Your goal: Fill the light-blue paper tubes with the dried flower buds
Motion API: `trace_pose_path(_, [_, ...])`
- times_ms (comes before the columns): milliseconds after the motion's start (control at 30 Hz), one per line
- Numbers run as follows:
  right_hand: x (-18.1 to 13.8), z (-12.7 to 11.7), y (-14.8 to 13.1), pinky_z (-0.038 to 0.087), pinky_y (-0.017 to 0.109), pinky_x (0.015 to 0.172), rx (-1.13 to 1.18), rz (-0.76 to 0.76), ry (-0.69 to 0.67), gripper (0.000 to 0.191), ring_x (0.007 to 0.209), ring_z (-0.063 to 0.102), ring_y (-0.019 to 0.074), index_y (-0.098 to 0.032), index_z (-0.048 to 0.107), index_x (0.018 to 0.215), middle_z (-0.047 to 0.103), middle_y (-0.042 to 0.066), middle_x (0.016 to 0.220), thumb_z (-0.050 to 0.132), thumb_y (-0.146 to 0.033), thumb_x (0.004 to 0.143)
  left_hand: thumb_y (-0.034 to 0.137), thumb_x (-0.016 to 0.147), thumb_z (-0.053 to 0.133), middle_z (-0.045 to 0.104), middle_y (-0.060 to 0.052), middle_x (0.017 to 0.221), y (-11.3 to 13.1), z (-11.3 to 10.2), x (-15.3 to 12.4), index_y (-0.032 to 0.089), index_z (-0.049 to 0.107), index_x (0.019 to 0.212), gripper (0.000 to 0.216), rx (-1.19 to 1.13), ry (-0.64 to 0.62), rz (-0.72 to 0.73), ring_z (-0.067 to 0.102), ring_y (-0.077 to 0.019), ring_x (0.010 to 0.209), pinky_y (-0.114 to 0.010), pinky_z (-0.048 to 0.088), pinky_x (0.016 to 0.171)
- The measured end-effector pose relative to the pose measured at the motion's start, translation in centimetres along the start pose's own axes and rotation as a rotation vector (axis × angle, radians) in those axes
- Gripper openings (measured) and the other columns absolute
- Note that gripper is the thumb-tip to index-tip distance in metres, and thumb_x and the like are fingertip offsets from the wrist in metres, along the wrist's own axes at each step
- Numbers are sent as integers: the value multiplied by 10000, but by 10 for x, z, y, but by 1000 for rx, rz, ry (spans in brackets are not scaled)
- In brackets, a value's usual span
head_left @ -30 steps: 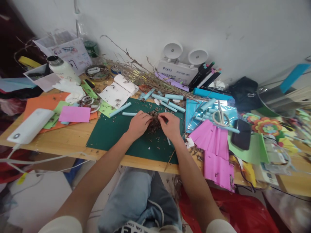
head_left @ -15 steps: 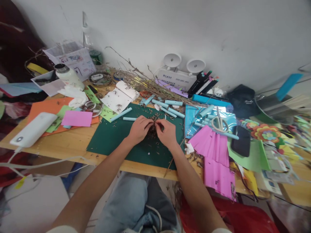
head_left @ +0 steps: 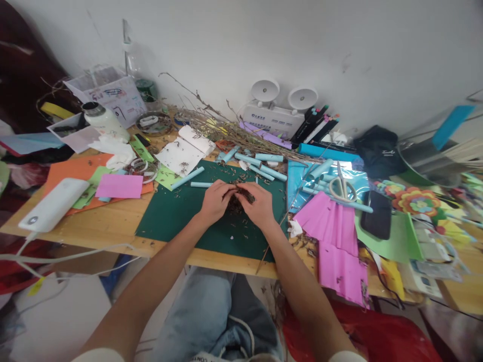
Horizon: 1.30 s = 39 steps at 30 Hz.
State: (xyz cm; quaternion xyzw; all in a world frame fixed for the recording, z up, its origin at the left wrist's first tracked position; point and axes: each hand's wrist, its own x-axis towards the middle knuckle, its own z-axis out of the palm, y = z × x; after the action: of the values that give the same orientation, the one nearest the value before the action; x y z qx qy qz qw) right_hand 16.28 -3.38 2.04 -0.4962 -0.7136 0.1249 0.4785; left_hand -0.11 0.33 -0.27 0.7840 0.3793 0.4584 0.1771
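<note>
Head view: both hands meet over a clump of dried plant bits on the green cutting mat.
Since a second ago, the left hand and right hand have drawn closer, fingers curled, pinching the clump.

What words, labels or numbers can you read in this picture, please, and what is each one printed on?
None can be read for certain.
White twin-lamp unit: a line of blue print, too small.
Clear plastic box: coloured markings, blurred.
White power bank: a round mark, no legible text.
Clothing at the bottom edge: letters cut off.
</note>
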Motion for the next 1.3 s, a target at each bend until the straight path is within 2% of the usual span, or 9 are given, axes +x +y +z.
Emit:
trace_pose_path(200, [0, 0, -2, 583, 325, 834, -19, 38, 74, 194, 859, 712, 173, -245, 760, 929, 761, 48, 933, 566, -244, 923, 240, 961, 535, 738, -48, 878, -3, 3, -1, 217, 741, 1062, 231, -24, 16, 71, 627, -148, 821, -289, 543, 722])
trace_pose_path(300, [-1, -1, -2, 584, 325, 795, 19, 123, 94, 167, 809, 706, 175, -233, 753, 936, 761, 45, 908, 591, -253, 902, 240, 965, 529, 752, -63, 949, -3, 4, -1, 214, 701, 1180, 277, 1, -14, 135, 621, -163, 857, -323, 554, 760])
trace_pose_path(367, [-2, 0, -2, 582, 313, 753, 74, 213, 105, 146, 766, 702, 174, -224, 741, 949, 758, 35, 877, 626, -277, 877, 266, 952, 559, 749, -66, 936, -2, 4, -1, 213, 678, 1225, 302, 21, -29, 123, 624, -164, 854, -324, 556, 770])
trace_pose_path(533, [-3, 4, 0, 568, 284, 681, 159, 350, 123, 128, 689, 684, 169, -215, 748, 834, 749, 13, 781, 685, -327, 828, 296, 913, 625, 733, -58, 907, -1, 3, -3, 221, 733, 1092, 222, 22, 19, 6, 646, -145, 817, -291, 558, 758])
trace_pose_path(633, [-2, 4, 1, 576, 300, 720, 165, 320, 94, 134, 742, 702, 182, -219, 767, 859, 766, 26, 835, 685, -321, 831, 265, 914, 618, 745, -50, 865, -1, 1, -2, 219, 753, 989, 162, -5, 38, 26, 643, -149, 800, -295, 555, 735])
trace_pose_path(800, [-1, 1, 1, 583, 332, 794, 140, 198, 30, 151, 840, 717, 191, -236, 768, 929, 770, 37, 934, 635, -270, 864, 243, 912, 610, 758, -58, 879, 2, 0, 0, 198, 738, 950, 141, -48, 60, 46, 634, -158, 813, -322, 550, 752])
trace_pose_path(967, [-1, 2, -4, 574, 313, 722, 50, 199, 46, 141, 740, 689, 176, -219, 742, 855, 753, 37, 848, 606, -257, 863, 215, 872, 639, 742, -37, 840, 6, 1, 0, 193, 725, 919, 101, -48, 37, 6, 632, -155, 808, -306, 541, 734])
trace_pose_path(1167, [1, -3, 2, 555, 314, 721, 3, 215, 133, 169, 761, 673, 182, -202, 731, 889, 738, 53, 863, 571, -252, 874, 201, 869, 644, 739, -29, 836, 2, 1, 0, 196, 727, 916, 96, -55, 80, -39, 632, -151, 808, -300, 531, 757])
trace_pose_path(1300, [2, -6, 4, 555, 317, 746, 38, 193, 59, 206, 793, 685, 180, -210, 760, 926, 749, 53, 888, 558, -240, 898, 223, 907, 618, 742, -38, 874, 0, 4, 0, 199, 726, 957, 121, -61, 47, -50, 646, -150, 824, -296, 535, 775])
